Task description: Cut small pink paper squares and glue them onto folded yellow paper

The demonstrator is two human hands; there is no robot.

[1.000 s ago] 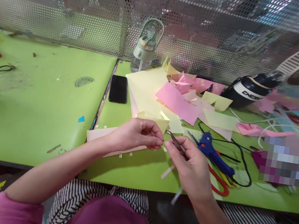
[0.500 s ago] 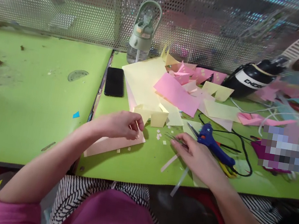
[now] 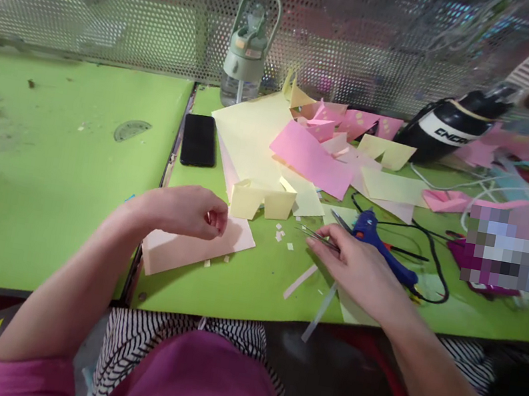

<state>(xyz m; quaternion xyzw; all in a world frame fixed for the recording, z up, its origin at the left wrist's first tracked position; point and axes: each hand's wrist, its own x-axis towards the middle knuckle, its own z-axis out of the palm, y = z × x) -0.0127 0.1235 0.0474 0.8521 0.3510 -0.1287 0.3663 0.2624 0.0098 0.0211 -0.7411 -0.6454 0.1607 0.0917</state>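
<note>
My left hand [image 3: 195,212] hovers over a pale pink folded paper [image 3: 196,256], its fingers curled together; whatever they may pinch is too small to make out. Between the fingers of my right hand [image 3: 350,260] is a pair of metal tweezers [image 3: 315,235], tips pointing left. Tiny paper squares [image 3: 279,233] lie just left of those tips, and more sit along the front edge of the pink paper. Behind my left hand stands a folded pale yellow paper piece [image 3: 279,204] with a notch in its lower edge.
A blue glue gun [image 3: 383,245] with a black cord lies right of my right hand. Farther back are a phone [image 3: 199,140], a water bottle [image 3: 245,63], yellow and pink sheets [image 3: 312,157] and a black bottle [image 3: 445,130]. Paper strips [image 3: 300,282] lie near the front edge.
My left hand has drawn back to the left, off the right end of the pink paper. My right hand stays nearly in place with the tweezers.
</note>
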